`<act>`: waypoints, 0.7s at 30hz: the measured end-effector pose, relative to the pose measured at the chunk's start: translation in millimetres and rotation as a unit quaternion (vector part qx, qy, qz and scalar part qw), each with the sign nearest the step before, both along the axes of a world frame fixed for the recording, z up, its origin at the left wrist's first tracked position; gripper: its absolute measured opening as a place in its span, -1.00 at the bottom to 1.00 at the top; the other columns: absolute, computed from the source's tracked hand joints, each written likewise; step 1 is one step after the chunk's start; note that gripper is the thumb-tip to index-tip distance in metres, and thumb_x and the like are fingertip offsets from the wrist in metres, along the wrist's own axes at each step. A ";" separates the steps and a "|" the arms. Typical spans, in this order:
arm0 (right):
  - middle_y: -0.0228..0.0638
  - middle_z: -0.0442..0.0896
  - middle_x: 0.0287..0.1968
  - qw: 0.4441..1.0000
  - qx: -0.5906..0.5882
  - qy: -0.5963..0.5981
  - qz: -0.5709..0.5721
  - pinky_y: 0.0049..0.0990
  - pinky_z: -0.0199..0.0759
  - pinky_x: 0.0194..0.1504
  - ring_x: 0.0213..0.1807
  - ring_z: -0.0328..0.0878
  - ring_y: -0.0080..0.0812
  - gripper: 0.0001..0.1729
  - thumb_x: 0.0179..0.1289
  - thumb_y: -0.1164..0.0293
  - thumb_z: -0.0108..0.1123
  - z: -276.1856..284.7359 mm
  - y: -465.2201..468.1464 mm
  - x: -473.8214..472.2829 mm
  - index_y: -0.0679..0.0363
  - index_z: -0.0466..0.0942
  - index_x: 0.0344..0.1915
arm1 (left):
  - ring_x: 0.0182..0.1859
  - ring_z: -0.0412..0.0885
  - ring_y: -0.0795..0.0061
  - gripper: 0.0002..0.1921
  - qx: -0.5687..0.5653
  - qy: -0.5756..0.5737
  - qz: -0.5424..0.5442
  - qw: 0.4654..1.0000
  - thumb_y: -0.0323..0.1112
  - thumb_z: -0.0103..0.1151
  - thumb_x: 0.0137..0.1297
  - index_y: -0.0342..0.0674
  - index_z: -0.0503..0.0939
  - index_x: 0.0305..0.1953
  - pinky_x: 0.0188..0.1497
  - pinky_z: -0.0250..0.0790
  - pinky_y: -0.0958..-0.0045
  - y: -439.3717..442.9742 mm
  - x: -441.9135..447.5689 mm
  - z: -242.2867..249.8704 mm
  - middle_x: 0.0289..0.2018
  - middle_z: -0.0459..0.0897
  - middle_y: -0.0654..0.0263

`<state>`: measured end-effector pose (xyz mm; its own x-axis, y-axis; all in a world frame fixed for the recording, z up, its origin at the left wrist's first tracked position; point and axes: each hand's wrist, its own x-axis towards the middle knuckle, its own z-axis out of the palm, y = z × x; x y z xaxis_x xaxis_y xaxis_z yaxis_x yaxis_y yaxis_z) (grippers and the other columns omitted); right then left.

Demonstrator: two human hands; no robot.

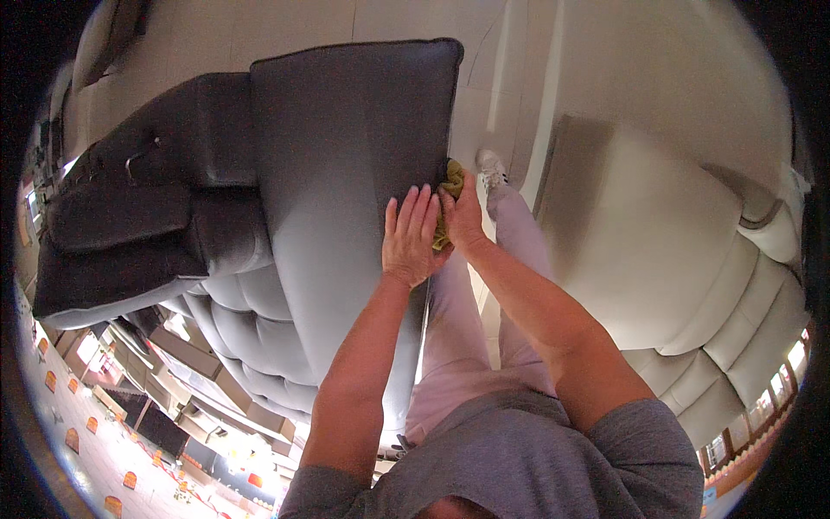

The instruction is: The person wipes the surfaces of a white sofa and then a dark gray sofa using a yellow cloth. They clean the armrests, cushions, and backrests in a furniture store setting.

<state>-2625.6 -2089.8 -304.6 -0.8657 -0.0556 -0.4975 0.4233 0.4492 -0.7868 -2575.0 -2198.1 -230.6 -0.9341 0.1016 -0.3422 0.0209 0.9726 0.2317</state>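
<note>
Before me stands a dark grey upholstered sofa (pixel 337 162) with a wide, smooth seat section and piped edges. My right hand (pixel 463 217) grips a bunched olive-yellow cloth (pixel 455 180) at the seat's right edge. Flat on the seat top beside it rests my left hand (pixel 413 237), fingers extended and slightly apart. Part of the cloth shows between the two hands; the rest is hidden under my right hand.
A beige sofa (pixel 635 246) with a padded back stands to my right. Tiled floor (pixel 512 39) runs between the two sofas, with my shoe (pixel 491 168) on it. A tufted grey backrest (pixel 253 324) and dark armrest section (pixel 123 214) lie to the left.
</note>
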 end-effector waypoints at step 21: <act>0.08 0.51 -0.01 0.997 0.007 0.068 -0.045 -0.14 0.34 0.09 0.07 0.48 0.12 -0.51 0.33 0.39 0.11 10.1 -22.2 -160.8 0.28 0.23 0.18 | 0.52 -0.14 0.35 -0.12 0.002 0.081 -0.050 0.995 0.23 0.08 0.16 -0.04 0.11 0.44 0.55 -0.37 0.15 -48.9 -152.0 -9.2 0.49 -0.02 0.39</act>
<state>-2786.5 -2112.0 -294.6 -0.9260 0.0311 -0.3763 0.3529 0.4250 -0.8335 -2727.0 -2247.0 -239.8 -0.9620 0.1978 -0.1882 0.1549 0.9630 0.2206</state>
